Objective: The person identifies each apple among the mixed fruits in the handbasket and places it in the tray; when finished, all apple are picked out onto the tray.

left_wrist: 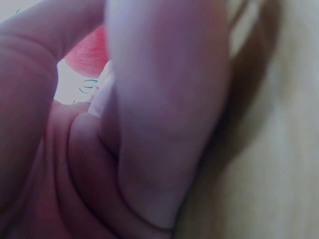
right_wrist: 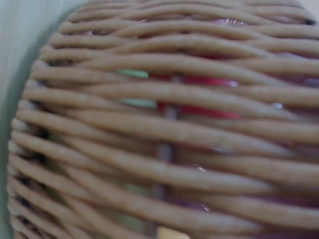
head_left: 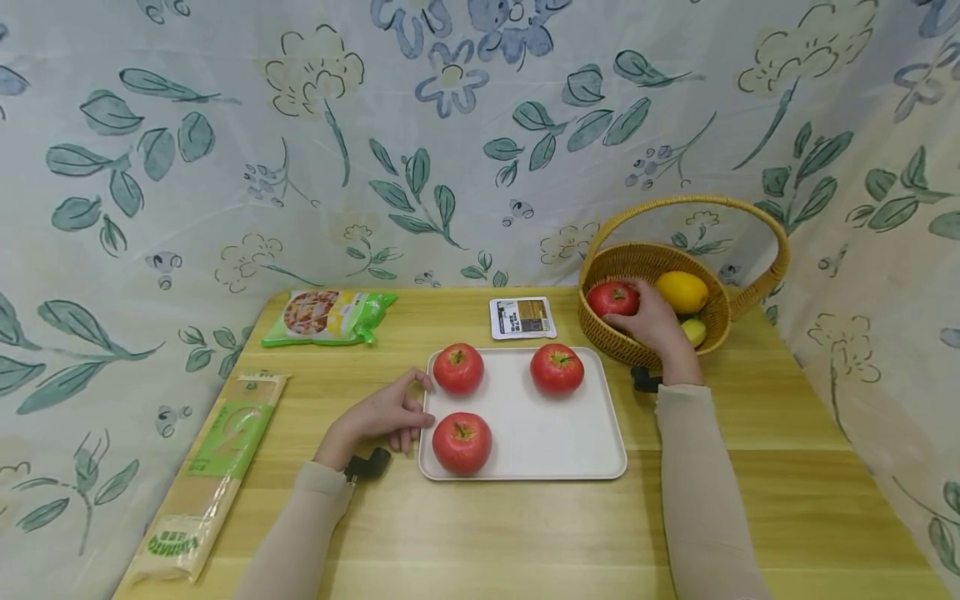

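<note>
My right hand [head_left: 648, 318] reaches into the wicker basket [head_left: 600, 340] and grips a red apple [head_left: 611, 298] at its left side. A yellow lemon-like fruit [head_left: 681, 292] and a yellow-green fruit [head_left: 694, 331] lie beside it. Through the weave of the basket [right_wrist: 164, 129], the right wrist view shows patches of red; the hand itself is hidden there. My left hand [head_left: 384, 415] rests at the left edge of the white tray [head_left: 525, 454], fingers loosely bent and holding nothing. On the tray sit three apples: back left [head_left: 458, 369], front left [head_left: 462, 443] and back right [head_left: 557, 369].
A green-and-clear food bag [head_left: 322, 317] lies at the table's back left. Below it is a long pack of noodles [head_left: 225, 454]. Behind the tray is a small white packet [head_left: 522, 318]. The basket's tall handle [head_left: 690, 200] arches over it, close to the floral cloth [head_left: 450, 167].
</note>
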